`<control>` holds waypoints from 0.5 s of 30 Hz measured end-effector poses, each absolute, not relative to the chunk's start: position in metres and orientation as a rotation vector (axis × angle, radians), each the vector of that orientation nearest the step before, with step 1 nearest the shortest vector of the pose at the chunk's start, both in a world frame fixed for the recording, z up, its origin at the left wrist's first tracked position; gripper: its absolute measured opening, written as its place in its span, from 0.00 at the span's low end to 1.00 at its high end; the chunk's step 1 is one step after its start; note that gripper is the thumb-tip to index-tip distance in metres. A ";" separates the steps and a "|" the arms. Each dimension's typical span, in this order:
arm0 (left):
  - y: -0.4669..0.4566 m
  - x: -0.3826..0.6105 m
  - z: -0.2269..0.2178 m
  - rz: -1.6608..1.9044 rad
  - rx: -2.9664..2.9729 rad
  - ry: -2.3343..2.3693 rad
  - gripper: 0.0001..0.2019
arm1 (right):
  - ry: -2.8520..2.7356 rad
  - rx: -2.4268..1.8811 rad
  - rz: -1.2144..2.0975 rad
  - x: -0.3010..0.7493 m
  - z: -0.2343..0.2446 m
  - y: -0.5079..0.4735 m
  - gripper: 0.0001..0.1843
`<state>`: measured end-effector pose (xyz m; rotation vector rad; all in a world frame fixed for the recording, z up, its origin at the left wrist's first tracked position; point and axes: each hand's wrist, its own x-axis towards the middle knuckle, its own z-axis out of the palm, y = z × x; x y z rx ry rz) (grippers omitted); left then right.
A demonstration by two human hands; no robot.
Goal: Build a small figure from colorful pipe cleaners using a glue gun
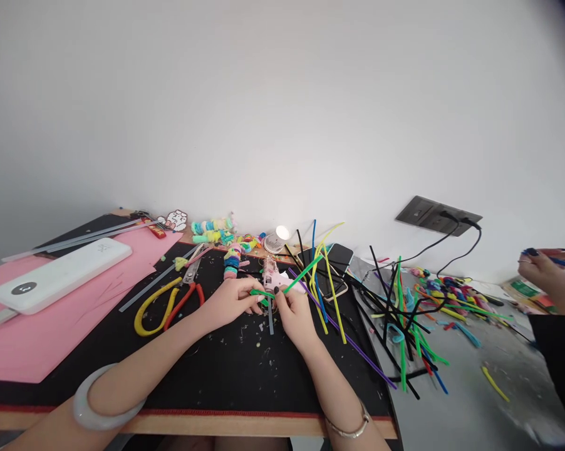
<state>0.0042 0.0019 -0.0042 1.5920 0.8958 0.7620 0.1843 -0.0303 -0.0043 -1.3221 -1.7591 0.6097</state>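
Note:
In the middle of the black mat, a green pipe cleaner (305, 274) runs through the fingers of both hands, its free end slanting up to the right. My left hand (235, 299) is closed on its left part. The thumb and fingers of my right hand (292, 313) pinch it close by. A short translucent strip (270, 319) hangs down between the hands; I cannot tell which hand touches it. Just behind the fingers lies a pink glue gun (274, 275), partly covered. Scissors (174, 304) with yellow and red handles lie left of my left hand.
A white power bank (59, 275) rests on pink paper (52, 341) at left. Loose pipe cleaners (404, 326) spread over the right side, beside phones (336, 260). Hair ties (233, 260) stand by the wall. Another person's hand (548, 275) is at far right, below the wall socket (435, 216).

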 end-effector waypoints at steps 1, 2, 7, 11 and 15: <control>0.002 0.003 -0.004 0.773 1.696 0.914 0.08 | -1.799 -1.328 0.586 0.184 -0.004 -0.030 0.17; 0.002 0.002 -0.004 0.785 1.798 0.933 0.08 | -1.834 -1.335 0.562 0.184 -0.004 -0.030 0.17; 0.003 -0.002 0.000 0.814 2.011 0.956 0.10 | -1.894 -1.386 0.457 0.184 -0.006 -0.029 0.16; 0.003 0.000 -0.004 0.825 1.842 0.928 0.12 | -1.840 -1.398 0.524 0.185 -0.006 -0.028 0.14; 0.003 0.001 -0.009 0.815 1.642 0.902 0.13 | -1.771 -1.383 0.614 0.185 -0.006 -0.028 0.15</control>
